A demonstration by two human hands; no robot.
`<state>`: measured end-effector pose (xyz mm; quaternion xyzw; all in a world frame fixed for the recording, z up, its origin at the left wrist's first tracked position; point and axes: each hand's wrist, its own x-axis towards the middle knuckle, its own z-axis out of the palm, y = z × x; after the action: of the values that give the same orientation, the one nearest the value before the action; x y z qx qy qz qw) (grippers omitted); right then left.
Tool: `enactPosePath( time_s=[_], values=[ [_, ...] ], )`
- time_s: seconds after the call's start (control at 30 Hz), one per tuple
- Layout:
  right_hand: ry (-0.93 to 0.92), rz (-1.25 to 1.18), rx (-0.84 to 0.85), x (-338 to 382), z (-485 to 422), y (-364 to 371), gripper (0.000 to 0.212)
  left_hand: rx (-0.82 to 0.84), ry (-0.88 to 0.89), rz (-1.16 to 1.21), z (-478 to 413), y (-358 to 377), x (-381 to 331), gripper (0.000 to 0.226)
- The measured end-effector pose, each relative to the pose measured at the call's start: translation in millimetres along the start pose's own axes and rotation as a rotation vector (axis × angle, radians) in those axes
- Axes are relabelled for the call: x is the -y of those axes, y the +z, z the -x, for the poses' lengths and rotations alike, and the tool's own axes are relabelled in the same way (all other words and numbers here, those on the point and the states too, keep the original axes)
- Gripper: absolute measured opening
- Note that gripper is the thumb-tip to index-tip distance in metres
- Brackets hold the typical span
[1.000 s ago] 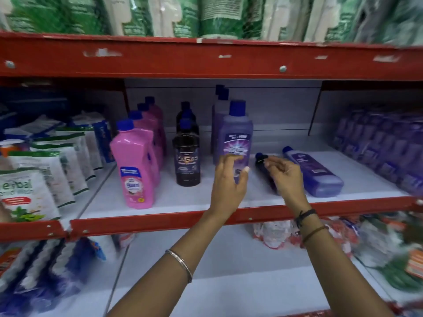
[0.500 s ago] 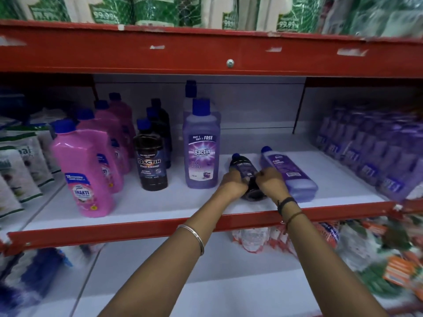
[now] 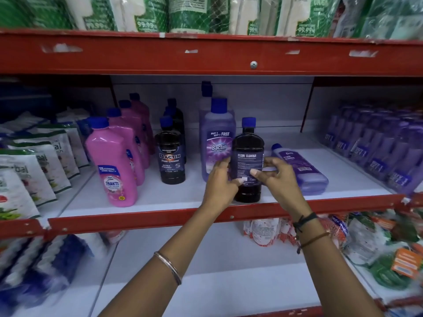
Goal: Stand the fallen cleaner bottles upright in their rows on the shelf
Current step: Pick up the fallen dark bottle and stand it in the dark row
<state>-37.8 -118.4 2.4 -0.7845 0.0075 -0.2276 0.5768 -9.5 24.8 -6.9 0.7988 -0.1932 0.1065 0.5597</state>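
A black floor cleaner bottle [image 3: 248, 152] with a blue cap stands upright near the front edge of the white shelf [image 3: 183, 195], its back label facing me. My left hand [image 3: 220, 181] grips its left side and my right hand [image 3: 278, 179] grips its right side. Just right of it a purple cleaner bottle [image 3: 299, 169] lies on its side, cap pointing to the back. Left of the held bottle stand a purple Bactin row [image 3: 217, 138], a black Bactin row [image 3: 170, 156] and a pink row [image 3: 114, 165], all upright.
A red shelf rail [image 3: 137, 221] runs along the front edge. White pouches [image 3: 34, 170] fill the left bay and packed purple bottles [image 3: 375, 143] the right bay. Green packs [image 3: 183, 14] sit on the shelf above, netted goods [image 3: 377, 245] below.
The black bottle lay on its side between my hands half a second ago; both hands have raised it and it now stands upright. The camera has moved closer.
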Motion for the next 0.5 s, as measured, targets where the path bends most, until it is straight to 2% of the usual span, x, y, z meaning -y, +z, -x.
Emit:
enactPosePath(
  time_s=[0.23,0.5],
  values=[
    [-0.104,-0.053,0.057,28.2,17.2,75.0,0.041,-0.215,0.057,-0.079,24.0,-74.3,21.2,0.057],
    [-0.093,-0.095,0.136,31.5,22.0,151.8,0.044,-0.304,0.034,-0.135,30.8,-131.1,58.0,0.061]
  ],
)
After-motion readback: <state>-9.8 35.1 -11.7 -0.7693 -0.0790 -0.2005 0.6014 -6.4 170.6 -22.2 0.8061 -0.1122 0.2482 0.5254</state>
